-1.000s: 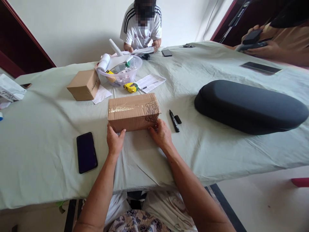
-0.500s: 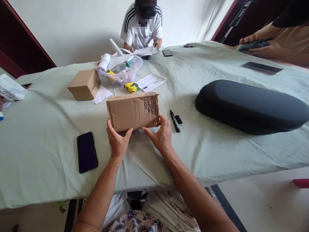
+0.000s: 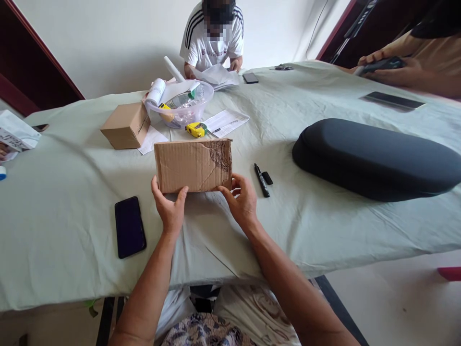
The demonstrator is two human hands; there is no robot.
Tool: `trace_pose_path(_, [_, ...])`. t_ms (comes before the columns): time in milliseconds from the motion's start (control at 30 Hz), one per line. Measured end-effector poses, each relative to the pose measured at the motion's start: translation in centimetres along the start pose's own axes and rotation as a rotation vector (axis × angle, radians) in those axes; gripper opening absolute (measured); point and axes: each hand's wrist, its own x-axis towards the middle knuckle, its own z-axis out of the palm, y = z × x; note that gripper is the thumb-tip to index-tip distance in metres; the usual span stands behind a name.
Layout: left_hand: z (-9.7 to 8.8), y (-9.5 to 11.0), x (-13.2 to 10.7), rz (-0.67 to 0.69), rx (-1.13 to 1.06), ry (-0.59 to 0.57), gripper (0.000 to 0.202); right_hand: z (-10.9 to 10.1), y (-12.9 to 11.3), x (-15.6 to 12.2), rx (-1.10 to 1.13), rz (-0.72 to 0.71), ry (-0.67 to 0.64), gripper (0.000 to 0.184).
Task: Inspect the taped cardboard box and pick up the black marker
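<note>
Between my hands is a brown cardboard box [image 3: 190,166], its broad face toward me and dark scribbles at its upper right corner. My left hand [image 3: 170,209] grips the lower left corner, thumb on the bottom edge. At the lower right corner my right hand [image 3: 242,198] holds the box, its thumb along the bottom edge too. Just right of that hand lie an uncapped black marker [image 3: 261,180] and its cap [image 3: 267,178]. A dark phone [image 3: 130,227] rests on the cloth, left of my left forearm. The far side of the box is hidden.
Behind the box are a second carton [image 3: 126,126], a yellow tape measure [image 3: 196,129], a printed paper [image 3: 228,122] and a clear plastic basin [image 3: 207,101] of odds and ends. A long black case [image 3: 374,158] occupies the right. A person [image 3: 212,43] across the table handles papers.
The box has shifted slightly left in my hands and turned a little. My left hand moved left with it. Across the table, the person's papers have dropped lower and spread.
</note>
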Motion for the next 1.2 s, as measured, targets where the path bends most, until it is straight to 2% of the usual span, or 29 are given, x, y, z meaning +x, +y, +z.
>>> trace_pose_path(100, [-0.4, -0.3, 1.0, -0.040, -0.145, 0.080, 0.072, -0.2, -0.8, 0.0, 0.126, 0.068, -0.096, 0.026])
trace_pose_path(200, [-0.6, -0.5, 1.6, -0.016, -0.214, 0.130, 0.068, -0.3, -1.3, -0.1, 0.152, 0.081, -0.173, 0.019])
trace_pose_path(367, [-1.0, 0.3, 1.8, 0.022, -0.269, 0.073, 0.068, -0.2, -1.2, -0.1, 0.131, 0.092, -0.217, 0.019])
trace_pose_path(567, [-0.9, 1.0, 1.4, 0.113, -0.333, 0.001, 0.082, 0.0, -0.9, -0.2, 0.190, 0.150, -0.292, 0.023])
trace_pose_path(733, [-0.6, 0.8, 1.3, 0.107, -0.238, -0.019, 0.096, 0.2, -0.8, -0.3, 0.220, 0.162, -0.321, 0.023])
trace_pose_path(933, [-0.5, 0.8, 1.3, 0.065, -0.273, -0.037, 0.110, 0.6, -0.5, -0.5, 0.229, 0.170, -0.294, 0.022])
trace_pose_path(1067, [-0.3, 0.2, 1.4, 0.018, -0.310, -0.116, 0.108, 0.7, -0.8, -0.5, 0.331, 0.219, -0.343, 0.028])
trace_pose_path(1200, [0.4, 0.0, 0.6, -0.094, -0.467, -0.313, 0.116, 0.6, -1.5, -0.6, 0.467, 0.246, -0.417, 0.035])
